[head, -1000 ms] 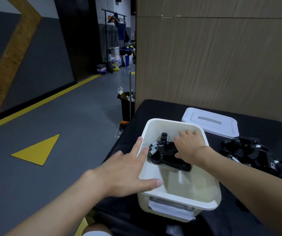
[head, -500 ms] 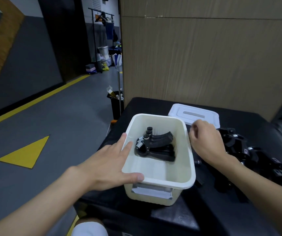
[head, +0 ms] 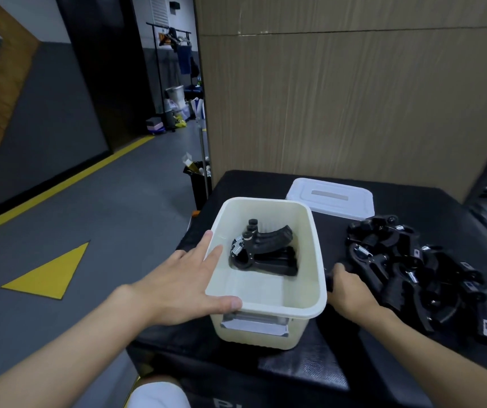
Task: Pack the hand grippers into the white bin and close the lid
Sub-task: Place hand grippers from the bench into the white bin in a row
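Left hand [head: 183, 287] lay flat, fingers straight, on the bin [head: 316, 248] rim; right hand [head: 351, 293] was at the grippers [head: 407, 269], couldn't tell its grip.

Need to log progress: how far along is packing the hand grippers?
Done: a few black spring hand grippers lie in the white plastic bin. In hand: left hand steadies its rim; right hand reaches the loose pile. Left: that pile, then the white lid.
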The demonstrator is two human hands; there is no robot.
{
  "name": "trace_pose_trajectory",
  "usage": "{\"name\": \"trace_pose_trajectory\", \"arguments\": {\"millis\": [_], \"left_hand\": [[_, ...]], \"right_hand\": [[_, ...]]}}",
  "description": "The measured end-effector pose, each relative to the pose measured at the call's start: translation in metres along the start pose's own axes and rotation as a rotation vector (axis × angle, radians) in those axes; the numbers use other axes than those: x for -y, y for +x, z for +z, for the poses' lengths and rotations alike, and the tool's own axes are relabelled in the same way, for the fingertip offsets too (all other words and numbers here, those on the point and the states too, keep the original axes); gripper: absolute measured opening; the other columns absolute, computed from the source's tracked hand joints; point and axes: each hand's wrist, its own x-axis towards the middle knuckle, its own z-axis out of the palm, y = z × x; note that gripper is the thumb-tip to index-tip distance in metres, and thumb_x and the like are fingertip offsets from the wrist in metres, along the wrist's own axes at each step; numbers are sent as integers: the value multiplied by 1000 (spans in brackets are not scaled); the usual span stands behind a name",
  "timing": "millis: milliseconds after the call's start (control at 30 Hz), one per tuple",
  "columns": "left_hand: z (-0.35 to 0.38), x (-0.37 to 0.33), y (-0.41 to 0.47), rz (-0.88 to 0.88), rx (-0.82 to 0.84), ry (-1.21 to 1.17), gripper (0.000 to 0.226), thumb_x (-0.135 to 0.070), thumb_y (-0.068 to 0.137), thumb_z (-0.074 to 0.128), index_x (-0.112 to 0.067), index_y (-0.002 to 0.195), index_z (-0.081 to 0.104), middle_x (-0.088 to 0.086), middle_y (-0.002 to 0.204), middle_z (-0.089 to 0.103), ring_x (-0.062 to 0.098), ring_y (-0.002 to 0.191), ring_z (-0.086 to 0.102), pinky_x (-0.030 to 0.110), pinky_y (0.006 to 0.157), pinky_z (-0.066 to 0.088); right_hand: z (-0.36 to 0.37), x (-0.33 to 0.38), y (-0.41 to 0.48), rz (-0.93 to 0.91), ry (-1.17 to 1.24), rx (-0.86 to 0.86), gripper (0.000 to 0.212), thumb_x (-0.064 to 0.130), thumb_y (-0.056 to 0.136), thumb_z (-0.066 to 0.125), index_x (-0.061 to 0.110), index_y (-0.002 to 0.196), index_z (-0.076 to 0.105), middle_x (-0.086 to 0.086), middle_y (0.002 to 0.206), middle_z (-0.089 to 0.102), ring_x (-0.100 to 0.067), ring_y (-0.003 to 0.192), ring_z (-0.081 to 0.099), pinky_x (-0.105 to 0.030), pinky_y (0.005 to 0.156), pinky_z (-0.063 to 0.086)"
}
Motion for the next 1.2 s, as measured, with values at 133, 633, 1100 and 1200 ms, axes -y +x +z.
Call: {"name": "trace_pose_trajectory", "arguments": {"millis": [133, 633, 1100, 1200], "left_hand": [[-2, -1, -1, -6, 10, 4, 113, -89, 77, 35, -25, 159, -9, -5, 162, -31, 28, 144, 21, 34, 115, 21], [-2, -1, -1, -3, 16, 2, 115, -93, 74, 32, -28, 159, -10, -9, 161, -32, 28, 141, 24, 36, 113, 26], [-8, -7, -5, 4, 22, 11, 108, -87, 81, 36, -26, 159, -6, -5, 162, -32, 26, 140, 25, 33, 110, 24], [-8, -7, -5, 5, 21, 11, 108, -88, 80, 35, -26, 159, -5, -5, 162, -31, 27, 139, 27, 33, 110, 25]], "right_hand": [[-3, 6, 2, 160, 148, 18, 54, 29, 78, 76, 7, 100, 32, -8, 87, 57, -28, 78, 56, -33, 67, 44], [-4, 4, 10, 208, 120, -4, 47, 45, 76, 71, 11, 101, 50, -18, 116, 57, -34, 106, 55, -37, 85, 49], [-37, 7, 20, 168, 535, -147, 2, 6, 83, 72, 8, 83, 71, -8, 71, 68, -22, 59, 61, -31, 66, 54], [-62, 18, 13, 152, 542, -310, 14, 8, 83, 68, 7, 96, 73, -12, 89, 71, -29, 80, 67, -35, 78, 56]]}}
